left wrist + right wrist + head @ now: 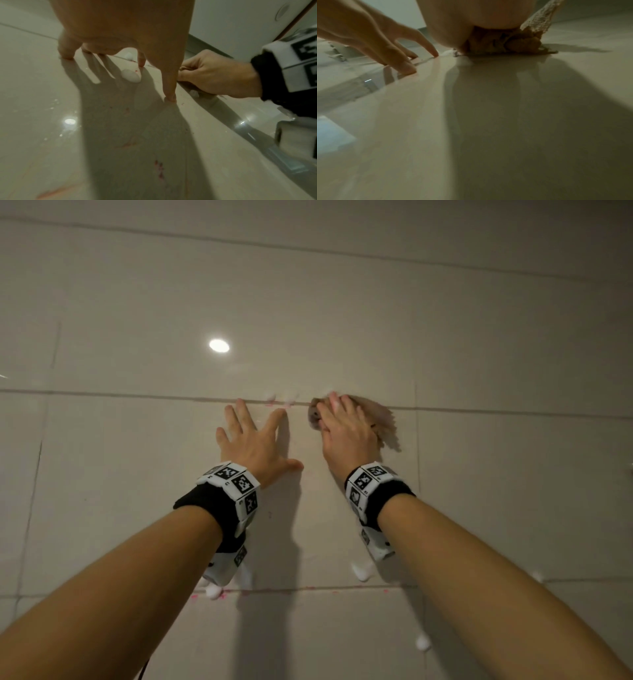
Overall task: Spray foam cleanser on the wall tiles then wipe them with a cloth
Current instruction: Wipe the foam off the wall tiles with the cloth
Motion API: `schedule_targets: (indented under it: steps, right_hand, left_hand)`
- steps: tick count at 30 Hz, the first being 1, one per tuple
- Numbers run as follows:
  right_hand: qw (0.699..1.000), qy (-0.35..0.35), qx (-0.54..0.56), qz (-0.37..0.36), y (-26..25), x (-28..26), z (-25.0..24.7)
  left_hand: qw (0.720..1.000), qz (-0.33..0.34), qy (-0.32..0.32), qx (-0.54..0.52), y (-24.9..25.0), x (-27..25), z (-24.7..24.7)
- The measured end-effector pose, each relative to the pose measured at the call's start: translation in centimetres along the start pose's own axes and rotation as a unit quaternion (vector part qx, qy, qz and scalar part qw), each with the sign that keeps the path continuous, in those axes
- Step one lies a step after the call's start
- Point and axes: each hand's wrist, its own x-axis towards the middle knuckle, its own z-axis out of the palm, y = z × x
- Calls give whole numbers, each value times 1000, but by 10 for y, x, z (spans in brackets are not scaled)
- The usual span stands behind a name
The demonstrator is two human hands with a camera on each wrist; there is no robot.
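Observation:
Glossy beige wall tiles fill the head view. My left hand lies flat on a tile with its fingers spread, and the left wrist view shows its fingertips touching the surface. Beside it, my right hand holds a bunched beige cloth against the wall at a grout line. The crumpled cloth shows under the palm in the right wrist view. White foam blobs cling to the grout line between my hands, and one foam blob sits beside the left fingers. No spray bottle is in view.
More foam dabs dot the lower tiles. Pink stains run along the lower grout line, and pink smears mark the tile below my left hand. A ceiling light reflects in the tile.

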Motion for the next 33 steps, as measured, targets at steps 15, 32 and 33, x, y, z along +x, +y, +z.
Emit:
schedule_targets:
  steps: [15,32,33]
  right_hand:
    - [996,-14,-3,90,34,-9,-21]
    - [988,45,57,140,36,-36,1]
    - [983,57,58,168,40,-27,-2]
  left_hand:
    - [998,-16,-21,-63,-14,-8,-15]
    - [997,-5,7,-78,-27,-14,-18]
    - [997,-3,9,-82,-28,-14,-18]
